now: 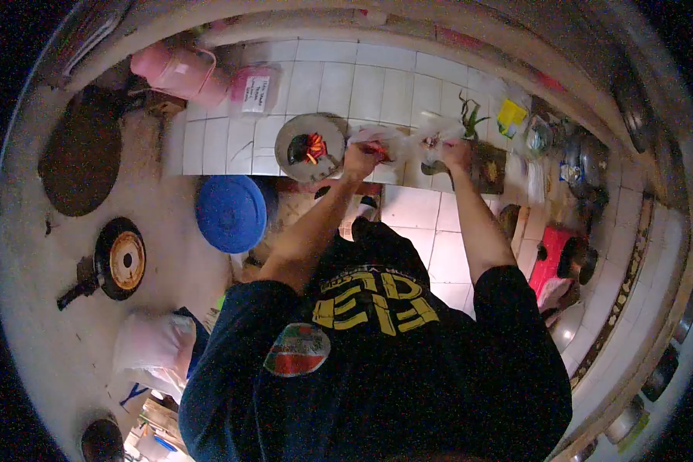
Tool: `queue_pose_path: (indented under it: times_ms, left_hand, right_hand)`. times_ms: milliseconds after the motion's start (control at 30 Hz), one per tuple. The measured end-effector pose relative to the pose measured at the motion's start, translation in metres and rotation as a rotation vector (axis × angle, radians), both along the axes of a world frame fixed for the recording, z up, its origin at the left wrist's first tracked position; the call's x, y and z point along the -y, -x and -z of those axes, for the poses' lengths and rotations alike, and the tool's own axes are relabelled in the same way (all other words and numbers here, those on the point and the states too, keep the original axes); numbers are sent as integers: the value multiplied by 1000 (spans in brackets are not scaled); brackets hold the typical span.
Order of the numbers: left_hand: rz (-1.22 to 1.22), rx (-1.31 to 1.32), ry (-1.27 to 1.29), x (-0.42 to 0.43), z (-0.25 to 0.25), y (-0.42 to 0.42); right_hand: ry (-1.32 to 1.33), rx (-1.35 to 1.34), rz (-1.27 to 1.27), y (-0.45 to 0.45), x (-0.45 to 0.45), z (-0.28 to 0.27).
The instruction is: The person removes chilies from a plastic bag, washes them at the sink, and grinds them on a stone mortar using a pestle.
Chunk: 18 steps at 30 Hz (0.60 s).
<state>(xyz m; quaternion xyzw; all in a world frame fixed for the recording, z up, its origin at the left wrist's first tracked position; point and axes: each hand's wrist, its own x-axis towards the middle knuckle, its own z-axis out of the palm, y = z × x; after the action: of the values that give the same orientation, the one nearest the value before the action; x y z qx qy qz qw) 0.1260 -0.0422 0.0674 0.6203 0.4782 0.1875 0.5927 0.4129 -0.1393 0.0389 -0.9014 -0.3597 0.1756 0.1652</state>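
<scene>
My left hand (359, 160) is closed on a clear plastic bag (393, 141) with something red inside, over the tiled counter. Fingers of my right hand (456, 155) are closed on a second thin, pale plastic bag (430, 132), whose contents I cannot make out. To the left of my left hand sits a round grey dish (288, 144). Red and orange pieces (314, 148), which look like chillies, lie in it beside something dark. Green stalks (470, 117) stick up just beyond my right hand.
A pink jug (179, 71) and a labelled pink container (254, 89) stand at the counter's back left. A yellow packet (511, 115) lies to the right. Below the counter is a blue round lid (231, 213). A pan (125, 259) hangs on the left wall.
</scene>
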Motion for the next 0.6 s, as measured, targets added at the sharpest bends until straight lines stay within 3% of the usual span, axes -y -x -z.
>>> queue_pose_path:
  times_ms: [100, 167, 267, 333, 400, 467, 500, 533, 600]
  left_hand:
    - [-70, -48, 54, 2, -24, 3]
    - [-86, -87, 112, 8, -36, 14]
    - [-303, 143, 290, 11, -31, 33]
    - [-447, 309, 154, 9, -9, 51]
    - [-472, 264, 255, 2, 3, 73]
    - [-652, 413, 196, 0, 22, 87]
    - [-568, 188, 12, -2, 22, 95]
    - [-579, 184, 17, -4, 20, 97]
    - [-681, -198, 33, -7, 1, 101]
  right_hand:
    - [30, -20, -138, -43, 0, 60]
    - [61, -21, -239, -35, -5, 51]
    - [285, -68, -544, 9, -22, -30]
    - [125, -89, -209, 28, -14, -44]
    - [14, -186, -228, 41, -2, -50]
    - [-94, -280, -243, 47, 4, -40]
    - [-111, -234, -218, 51, 13, -16]
    - [-126, -189, -193, 55, 25, 9]
    - [-563, -726, -26, 83, 52, 24]
